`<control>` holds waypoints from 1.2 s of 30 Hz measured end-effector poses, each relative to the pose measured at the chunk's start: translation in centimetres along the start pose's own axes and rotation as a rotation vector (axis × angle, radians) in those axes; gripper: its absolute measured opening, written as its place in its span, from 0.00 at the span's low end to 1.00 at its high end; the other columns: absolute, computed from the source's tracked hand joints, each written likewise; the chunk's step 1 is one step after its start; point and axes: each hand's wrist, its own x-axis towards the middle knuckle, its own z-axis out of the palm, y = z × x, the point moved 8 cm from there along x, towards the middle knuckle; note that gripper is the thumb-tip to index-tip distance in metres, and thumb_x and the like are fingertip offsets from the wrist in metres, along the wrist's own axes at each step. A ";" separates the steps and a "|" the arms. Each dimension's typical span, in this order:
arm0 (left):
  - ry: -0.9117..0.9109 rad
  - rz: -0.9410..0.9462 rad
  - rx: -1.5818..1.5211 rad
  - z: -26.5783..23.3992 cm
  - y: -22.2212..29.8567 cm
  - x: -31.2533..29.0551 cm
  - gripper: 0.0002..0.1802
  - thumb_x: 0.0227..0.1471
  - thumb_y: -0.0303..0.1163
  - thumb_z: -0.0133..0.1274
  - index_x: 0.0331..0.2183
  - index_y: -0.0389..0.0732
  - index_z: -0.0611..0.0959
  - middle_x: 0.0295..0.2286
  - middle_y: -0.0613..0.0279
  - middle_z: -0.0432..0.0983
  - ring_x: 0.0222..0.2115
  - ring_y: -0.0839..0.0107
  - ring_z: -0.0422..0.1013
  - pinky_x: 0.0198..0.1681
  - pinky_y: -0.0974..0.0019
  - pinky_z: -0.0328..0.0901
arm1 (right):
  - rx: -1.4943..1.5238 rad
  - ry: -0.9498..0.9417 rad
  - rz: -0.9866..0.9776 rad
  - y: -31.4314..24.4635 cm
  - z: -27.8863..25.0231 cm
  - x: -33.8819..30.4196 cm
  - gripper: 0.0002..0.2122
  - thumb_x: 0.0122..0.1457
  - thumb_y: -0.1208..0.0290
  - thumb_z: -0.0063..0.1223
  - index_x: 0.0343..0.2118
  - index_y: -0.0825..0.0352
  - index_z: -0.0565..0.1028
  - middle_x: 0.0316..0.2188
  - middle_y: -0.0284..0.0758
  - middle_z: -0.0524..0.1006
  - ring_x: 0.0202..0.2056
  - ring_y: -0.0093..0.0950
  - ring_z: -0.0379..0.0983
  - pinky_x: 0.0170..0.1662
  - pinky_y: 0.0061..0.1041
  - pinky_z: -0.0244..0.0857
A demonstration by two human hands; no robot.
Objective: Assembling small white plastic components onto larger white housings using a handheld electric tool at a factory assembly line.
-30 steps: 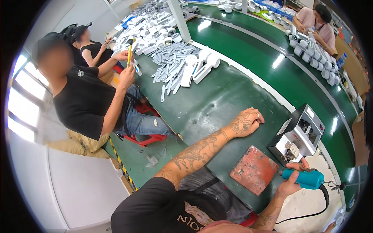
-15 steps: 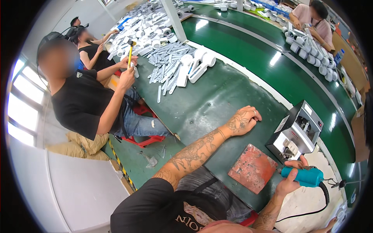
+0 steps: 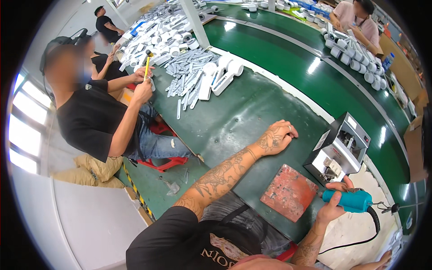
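My left hand (image 3: 275, 137) rests on the green tabletop (image 3: 225, 130), its fingers loosely curled together and nothing visible in them. A ring is on one finger. In my right hand (image 3: 332, 208) is a teal electric screwdriver (image 3: 353, 200), lying sideways with its tip pointing left and a black cord at its back end. Just beyond it stands a black and silver screw feeder (image 3: 338, 150) with an open top. Between my hands lies a worn, red square plate (image 3: 289, 193), touched by neither.
White plastic housings (image 3: 220, 74) and grey strips (image 3: 191, 78) are piled at the far left. Beside them a co-worker (image 3: 96, 110) holds a yellow-handled hammer (image 3: 147, 65). A green conveyor (image 3: 279, 54) runs behind the table; another person (image 3: 355, 24) sits across it.
The whole view has shifted slightly. My hands keep their places, with the screwdriver still in the right one. In the background at the far left, a person now stands more fully in view.
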 end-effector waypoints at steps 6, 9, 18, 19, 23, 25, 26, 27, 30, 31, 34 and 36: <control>0.009 0.027 0.005 0.0 0.0 0.0 0.09 0.49 0.24 0.46 0.31 0.40 0.81 0.32 0.58 0.78 0.37 0.57 0.73 0.53 0.56 0.64 | 0.003 -0.002 0.003 0.0 0.0 0.0 0.33 0.61 0.46 0.57 0.55 0.75 0.67 0.28 0.36 0.79 0.33 0.26 0.74 0.44 0.29 0.65; 0.015 0.031 -0.007 0.0 0.0 0.0 0.09 0.49 0.23 0.46 0.31 0.40 0.81 0.31 0.58 0.77 0.36 0.58 0.73 0.52 0.56 0.64 | 0.006 -0.003 -0.002 0.1 0.0 0.0 0.33 0.61 0.47 0.57 0.55 0.75 0.67 0.28 0.36 0.79 0.33 0.26 0.74 0.43 0.28 0.65; 0.024 0.055 0.002 0.1 0.0 0.0 0.09 0.49 0.23 0.46 0.32 0.39 0.82 0.30 0.58 0.77 0.34 0.59 0.74 0.51 0.57 0.65 | 0.015 0.004 -0.003 0.0 -0.1 0.0 0.32 0.61 0.50 0.58 0.56 0.74 0.68 0.28 0.36 0.80 0.33 0.26 0.74 0.41 0.27 0.65; 0.030 0.059 0.008 0.1 -0.1 -0.1 0.10 0.49 0.23 0.46 0.32 0.39 0.82 0.30 0.58 0.77 0.34 0.59 0.74 0.51 0.57 0.65 | 0.017 0.004 -0.002 0.0 0.0 0.0 0.31 0.60 0.50 0.58 0.56 0.74 0.68 0.28 0.36 0.80 0.33 0.26 0.74 0.40 0.27 0.65; 0.024 0.040 -0.001 0.0 0.1 -0.1 0.10 0.50 0.23 0.46 0.32 0.39 0.82 0.30 0.58 0.77 0.34 0.59 0.74 0.51 0.57 0.65 | 0.027 0.007 -0.001 0.1 0.0 -0.1 0.31 0.60 0.50 0.58 0.55 0.74 0.68 0.28 0.36 0.80 0.33 0.26 0.74 0.40 0.26 0.65; 0.027 0.044 -0.002 -0.1 0.1 0.0 0.10 0.50 0.23 0.46 0.32 0.39 0.82 0.30 0.59 0.77 0.34 0.60 0.74 0.50 0.57 0.65 | 0.037 0.010 0.005 0.1 0.0 0.0 0.31 0.60 0.50 0.58 0.55 0.74 0.68 0.28 0.36 0.80 0.33 0.26 0.74 0.40 0.27 0.64; 0.025 0.046 -0.006 0.0 0.1 0.0 0.10 0.50 0.23 0.46 0.32 0.39 0.82 0.30 0.59 0.77 0.34 0.60 0.74 0.50 0.57 0.65 | 0.032 0.011 0.004 0.0 0.1 0.0 0.31 0.60 0.50 0.58 0.55 0.74 0.68 0.28 0.36 0.80 0.33 0.26 0.74 0.40 0.27 0.64; 0.025 0.050 -0.004 0.0 0.1 0.0 0.10 0.50 0.23 0.46 0.32 0.39 0.82 0.30 0.59 0.77 0.34 0.60 0.74 0.50 0.57 0.65 | 0.031 0.009 -0.002 0.0 0.1 0.1 0.31 0.60 0.50 0.58 0.55 0.74 0.68 0.28 0.36 0.80 0.33 0.26 0.74 0.40 0.27 0.64; 0.018 0.064 0.001 0.0 0.1 0.0 0.11 0.49 0.22 0.46 0.33 0.39 0.82 0.30 0.58 0.77 0.34 0.59 0.74 0.50 0.57 0.66 | 0.031 0.007 -0.008 -0.1 0.2 0.1 0.31 0.60 0.50 0.58 0.55 0.74 0.68 0.28 0.36 0.80 0.32 0.26 0.74 0.40 0.27 0.64; 0.013 0.074 0.008 0.0 0.1 0.1 0.13 0.48 0.21 0.45 0.34 0.39 0.82 0.30 0.56 0.78 0.34 0.58 0.74 0.49 0.56 0.67 | 0.034 0.005 -0.007 -0.1 0.2 0.2 0.31 0.60 0.51 0.58 0.55 0.74 0.68 0.28 0.36 0.80 0.32 0.26 0.74 0.41 0.28 0.64; 0.003 0.055 -0.005 0.1 0.0 0.1 0.13 0.49 0.21 0.45 0.35 0.39 0.82 0.31 0.57 0.78 0.34 0.59 0.75 0.53 0.56 0.65 | 0.030 0.002 -0.007 -0.2 0.2 0.2 0.30 0.60 0.51 0.58 0.55 0.73 0.68 0.27 0.36 0.80 0.32 0.25 0.74 0.41 0.27 0.64; 0.002 0.044 -0.022 0.1 -0.2 0.0 0.13 0.49 0.21 0.45 0.35 0.40 0.82 0.30 0.57 0.78 0.34 0.59 0.75 0.55 0.55 0.63 | 0.011 -0.012 0.009 -0.3 0.2 0.1 0.32 0.61 0.49 0.57 0.55 0.75 0.67 0.28 0.35 0.79 0.34 0.25 0.73 0.45 0.28 0.64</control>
